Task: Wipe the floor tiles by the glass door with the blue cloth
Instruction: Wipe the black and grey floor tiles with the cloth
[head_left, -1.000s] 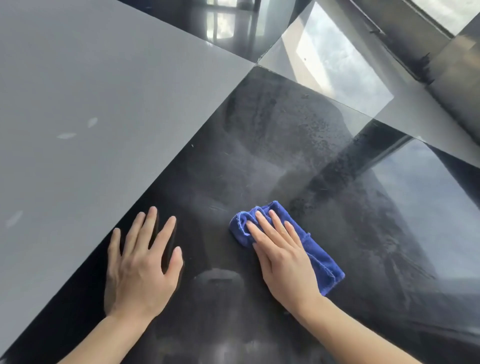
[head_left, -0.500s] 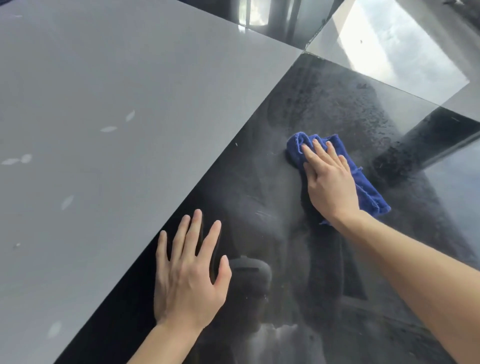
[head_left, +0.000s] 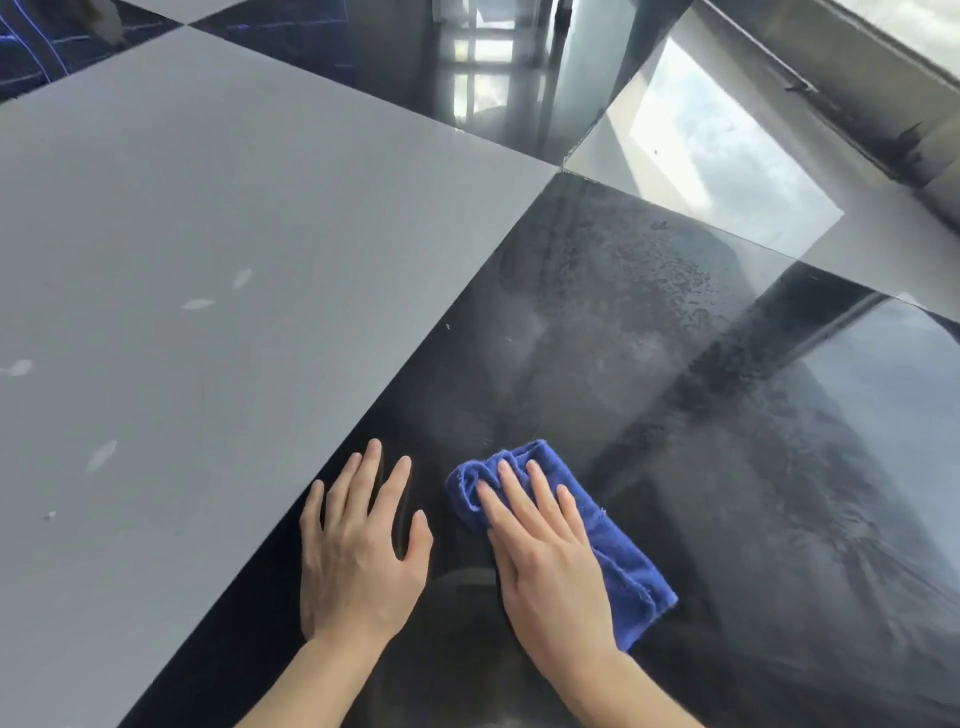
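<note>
A folded blue cloth (head_left: 618, 545) lies on a glossy black floor tile (head_left: 649, 374) that shows dusty, streaky patches. My right hand (head_left: 545, 556) presses flat on the cloth, fingers spread and pointing away from me. My left hand (head_left: 358, 545) rests flat on the same black tile just to the left of the cloth, fingers apart, holding nothing. The two hands sit close together near the tile's left edge.
A large grey tile (head_left: 208, 260) fills the left side, with a few pale marks. A light tile (head_left: 717, 156) reflecting the sky lies at the far right, beside the door's metal track (head_left: 841, 93). Another dark tile (head_left: 467, 67) lies beyond.
My right hand has pulled the cloth back toward me, from the far part of the black tile to a spot beside my left hand. The left hand stays planted.
</note>
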